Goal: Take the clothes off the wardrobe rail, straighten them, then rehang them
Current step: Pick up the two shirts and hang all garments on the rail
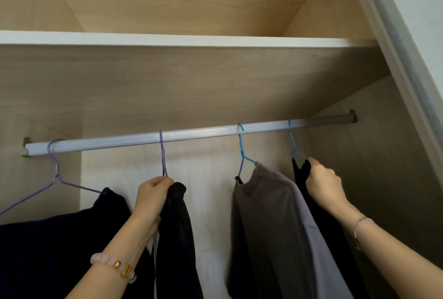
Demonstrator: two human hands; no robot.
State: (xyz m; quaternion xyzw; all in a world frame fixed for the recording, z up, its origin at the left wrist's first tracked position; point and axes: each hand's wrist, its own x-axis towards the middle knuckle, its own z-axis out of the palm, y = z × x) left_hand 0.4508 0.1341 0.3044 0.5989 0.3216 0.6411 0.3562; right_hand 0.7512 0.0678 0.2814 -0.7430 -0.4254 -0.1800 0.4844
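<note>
Rail (191, 136) carries the clothes (263, 214). Your left hand (153, 194) grips the black top (178, 226) below its purple hanger (163, 154); your right hand (323, 183) grips the black strapped garment (332, 238) under a blue hanger (293, 141).

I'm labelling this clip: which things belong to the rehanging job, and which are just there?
Job: rail, purple hangers, blue hangers, navy garment, black garment, brown top, black strappy garment, left hand, right hand.
Just there: shelf, bead bracelet, chain bracelet.

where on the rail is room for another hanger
Bare rail lies between the left purple hanger and middle purple hanger, and from there to the first blue hanger. Crowded at right, where the brown top meets the black garment the right hand grips.
</note>
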